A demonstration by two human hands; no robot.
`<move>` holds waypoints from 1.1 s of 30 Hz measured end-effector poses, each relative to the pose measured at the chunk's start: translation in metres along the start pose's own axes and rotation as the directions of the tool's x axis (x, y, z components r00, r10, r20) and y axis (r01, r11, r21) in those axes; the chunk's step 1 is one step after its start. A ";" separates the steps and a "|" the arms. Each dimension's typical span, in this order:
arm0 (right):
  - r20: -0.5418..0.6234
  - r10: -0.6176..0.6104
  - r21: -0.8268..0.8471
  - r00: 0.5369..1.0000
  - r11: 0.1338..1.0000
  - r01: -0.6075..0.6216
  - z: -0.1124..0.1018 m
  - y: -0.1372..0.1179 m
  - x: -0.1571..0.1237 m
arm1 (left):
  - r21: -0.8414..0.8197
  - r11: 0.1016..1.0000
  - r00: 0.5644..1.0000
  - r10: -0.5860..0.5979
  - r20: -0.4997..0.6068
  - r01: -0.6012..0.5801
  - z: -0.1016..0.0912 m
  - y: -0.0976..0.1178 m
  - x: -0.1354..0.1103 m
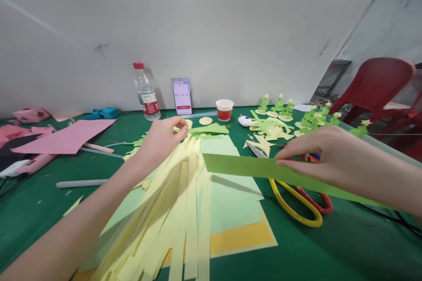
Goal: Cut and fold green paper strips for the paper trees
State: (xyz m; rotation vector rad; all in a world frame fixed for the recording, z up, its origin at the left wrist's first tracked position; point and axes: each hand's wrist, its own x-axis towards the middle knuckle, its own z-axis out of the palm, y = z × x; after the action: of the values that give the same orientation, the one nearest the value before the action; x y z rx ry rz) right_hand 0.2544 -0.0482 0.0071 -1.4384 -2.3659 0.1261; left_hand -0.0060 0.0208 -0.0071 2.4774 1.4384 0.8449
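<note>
My left hand [163, 138] is pinched on the far ends of a bunch of pale yellow paper strips [178, 210] that fan down toward me. My right hand [316, 153] is closed on a long green paper strip [250, 167] and holds it level above the table. Under that strip lie scissors [296, 204] with one yellow and one red handle. Short green strips [207, 130] lie just past my left hand. Light green and yellow paper sheets [237, 215] lie flat under the strips.
A green table [346, 246] runs to a white wall board. At the back stand a water bottle [147, 92], a phone showing a timer [182, 96] and a red paper cup [224, 109]. Small green paper trees [280, 105] and scraps sit right; pink paper [66, 136] left; a red chair [376, 83] beyond.
</note>
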 end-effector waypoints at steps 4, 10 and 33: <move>0.180 -0.012 0.188 0.984 0.982 -0.023 0.012 -0.007 0.012 | -0.006 0.999 0.992 0.040 0.118 -0.039 0.011 0.030 -0.011; 0.178 0.029 0.248 0.984 0.966 -0.074 0.029 -0.012 0.022 | 0.068 0.976 0.886 0.160 0.434 -0.209 0.032 0.049 -0.028; 0.078 0.064 0.310 0.995 0.947 -0.085 0.004 0.003 0.013 | -0.071 0.989 0.962 0.144 0.233 -0.131 -0.026 0.031 -0.020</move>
State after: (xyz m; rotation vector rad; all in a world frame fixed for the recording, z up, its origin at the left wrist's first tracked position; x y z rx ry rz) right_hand 0.2503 -0.0346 0.0058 -1.3853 -2.2179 0.5527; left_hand -0.0041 -0.0163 0.0189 2.5572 1.1608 0.5757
